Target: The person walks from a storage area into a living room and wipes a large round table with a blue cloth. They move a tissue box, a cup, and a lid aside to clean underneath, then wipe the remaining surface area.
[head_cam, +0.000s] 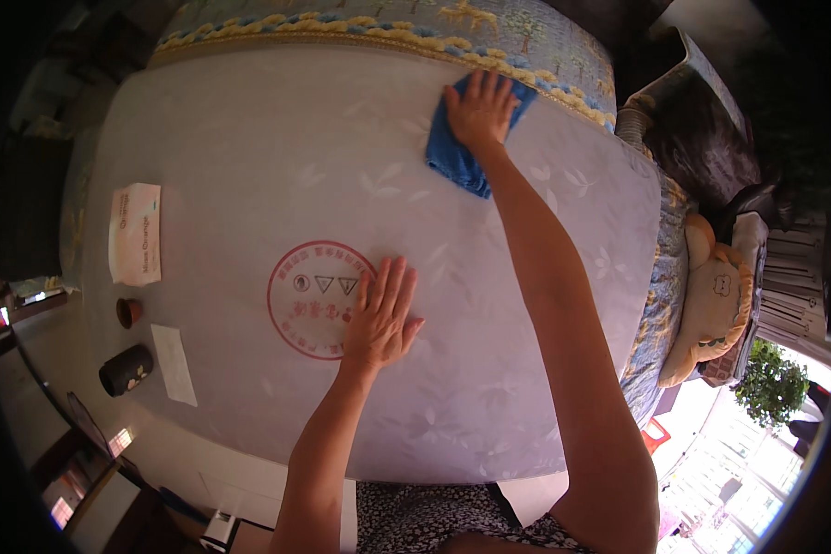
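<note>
A frosted table cover (249, 173) with a faint leaf pattern spreads before me, over a patterned tablecloth (554, 41) that shows past its far edge. My right hand (483, 114) reaches to that far edge and lies spread on a blue cloth (457, 163), pressing it flat near the cover's border. My left hand (382, 322) rests palm down on the cover with its fingers apart, holding nothing. It partly covers a red round printed mark (270, 298) that bears writing and warning symbols.
A tissue pack (135, 235), a small brown cup (129, 312), a dark cylindrical container (126, 370) and a white paper strip (174, 365) are at the left side. A plush cushion (710, 298) is beyond the right edge, near a leafy plant (772, 384).
</note>
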`<state>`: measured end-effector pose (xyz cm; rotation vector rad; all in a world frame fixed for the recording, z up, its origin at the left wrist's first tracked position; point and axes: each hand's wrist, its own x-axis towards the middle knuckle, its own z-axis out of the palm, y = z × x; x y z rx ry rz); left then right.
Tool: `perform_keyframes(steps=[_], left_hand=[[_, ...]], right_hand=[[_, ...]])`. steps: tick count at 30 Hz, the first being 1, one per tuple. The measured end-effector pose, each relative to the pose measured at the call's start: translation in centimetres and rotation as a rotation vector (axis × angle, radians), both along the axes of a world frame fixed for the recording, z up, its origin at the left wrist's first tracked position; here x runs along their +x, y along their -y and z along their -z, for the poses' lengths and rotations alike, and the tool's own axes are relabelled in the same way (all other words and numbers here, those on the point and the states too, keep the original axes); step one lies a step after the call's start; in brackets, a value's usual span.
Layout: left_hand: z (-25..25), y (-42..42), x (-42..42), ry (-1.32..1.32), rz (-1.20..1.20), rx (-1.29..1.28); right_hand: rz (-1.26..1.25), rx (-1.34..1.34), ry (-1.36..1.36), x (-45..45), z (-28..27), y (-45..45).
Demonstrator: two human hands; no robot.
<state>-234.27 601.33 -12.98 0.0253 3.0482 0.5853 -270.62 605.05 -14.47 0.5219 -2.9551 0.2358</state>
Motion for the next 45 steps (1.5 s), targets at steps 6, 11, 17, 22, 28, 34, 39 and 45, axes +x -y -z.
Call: perform_keyframes(steps=[6,11,17,22,28,34,39,45], left_hand=[[-0.3,0.1,-0.3,0.027,0.001,0.008],[-0.2,0.3,-0.3,0.039,0.016,-0.042],[0.2,0.6,0.2,0.067,0.007,-0.113],[0.3,0.5,-0.2,-0.027,0.028,-0.094],[0.4,0.5,-0.4,-0.09,0.04,-0.118],[0.8,0.5,-0.3,-0.068,0.035,-0.165],[0.3,0.2,-0.2,-0.072,0.021,-0.196],[0.5,0.3,-0.4,-0.078,0.032,-0.224]], right_hand=[[-0.43,0.007,-0.023,6.4,-0.1,5.3],[-0.622,-0.093,-0.011,11.5,0.2,3.0],[-0.32,-0.106,-0.078,6.6,0.8,-8.1],[-0.004,-0.076,-0.204,-1.6,1.8,-24.6],[0.368,-0.044,-0.123,-0.1,1.7,-38.6],[0.439,0.007,-0.106,14.4,1.9,-43.9],[0.447,0.022,-0.004,31.3,0.6,-44.2],[0.548,-0.049,0.248,49.9,-1.2,-40.4]])
